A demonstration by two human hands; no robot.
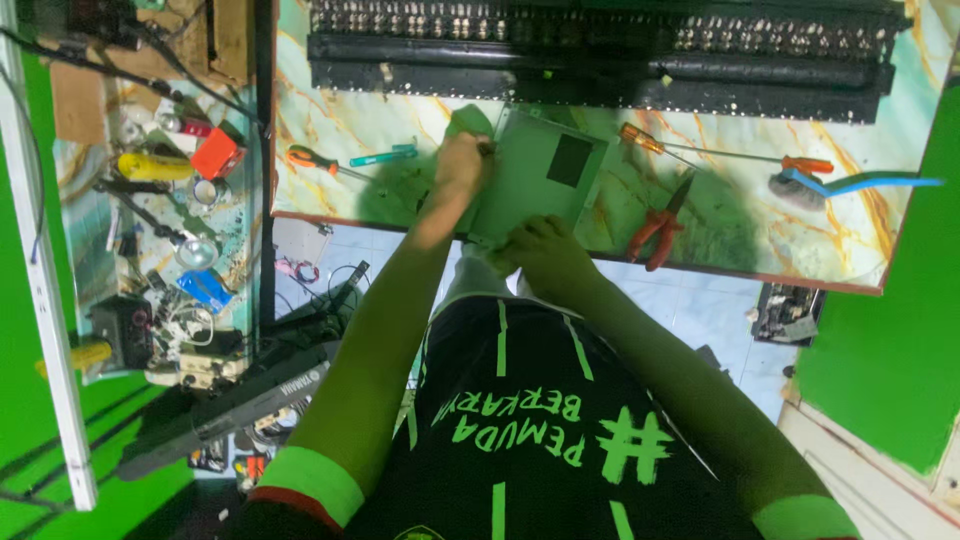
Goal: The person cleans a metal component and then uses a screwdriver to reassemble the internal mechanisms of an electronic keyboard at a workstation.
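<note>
I see a matt grey sheet-metal panel (540, 170) with a dull black square patch; the tabletop (760, 225) under it looks like glossy marble-patterned laminate; at the panel's three o'clock, pliers (655, 232) with smooth red plastic grips; at twelve o'clock, a black metal unit (600, 65) carrying shiny metal connectors.

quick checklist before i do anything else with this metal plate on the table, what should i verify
1. Left hand has a firm hold on the grey metal plate: ok, it grips the plate's left edge.
2. Right hand steadies the near edge: ok.
3. Plate fully supported by the table: not ok, its near corner overhangs the edge.
4. Red-handled pliers within reach: ok, just right of the plate.
5. Orange-handled screwdriver within reach: ok, left of the plate.
6. Whether the left hand holds a tool: cannot tell.
</note>
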